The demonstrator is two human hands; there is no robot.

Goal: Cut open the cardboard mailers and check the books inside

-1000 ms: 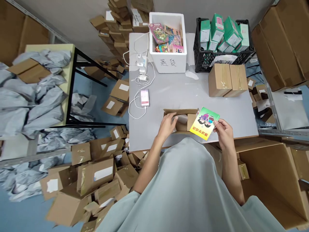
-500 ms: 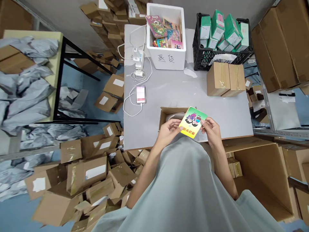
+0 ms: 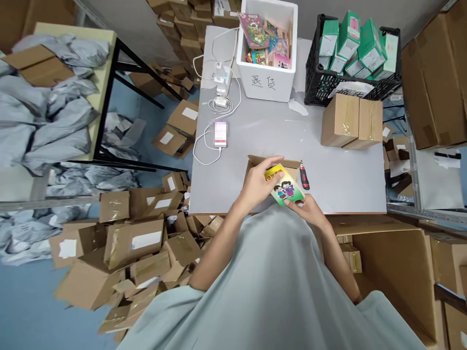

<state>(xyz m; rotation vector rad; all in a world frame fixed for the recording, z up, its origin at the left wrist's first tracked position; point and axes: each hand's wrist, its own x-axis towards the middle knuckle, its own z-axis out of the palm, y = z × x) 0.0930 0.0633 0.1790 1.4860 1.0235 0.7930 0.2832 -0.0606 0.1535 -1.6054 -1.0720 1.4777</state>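
Note:
A small yellow-and-green booklet [image 3: 285,186] with two cartoon children on its cover is held between both hands above the table's front edge. My left hand [image 3: 257,182] grips its upper left side, thumb across the cover. At the lower right corner my right hand [image 3: 307,208] pinches it, thumb on top. Behind the booklet stands an opened cardboard box [image 3: 292,167], its inside mostly hidden by the booklet and my left hand. Just right of that box lies a red-and-black box cutter [image 3: 304,176].
A white foam box [image 3: 268,87] of booklets and a black crate [image 3: 316,87] of green boxes stand at the back. Two taped cartons [image 3: 340,121] sit at right, a charging phone [image 3: 220,134] at left. A large open carton [image 3: 397,272] is below right; boxes [image 3: 134,240] cover the floor at left.
The booklet has been turned round, so its yellow title end now points away from me. My left hand has moved up its side, and the box cutter has come into sight. The view has shifted slightly.

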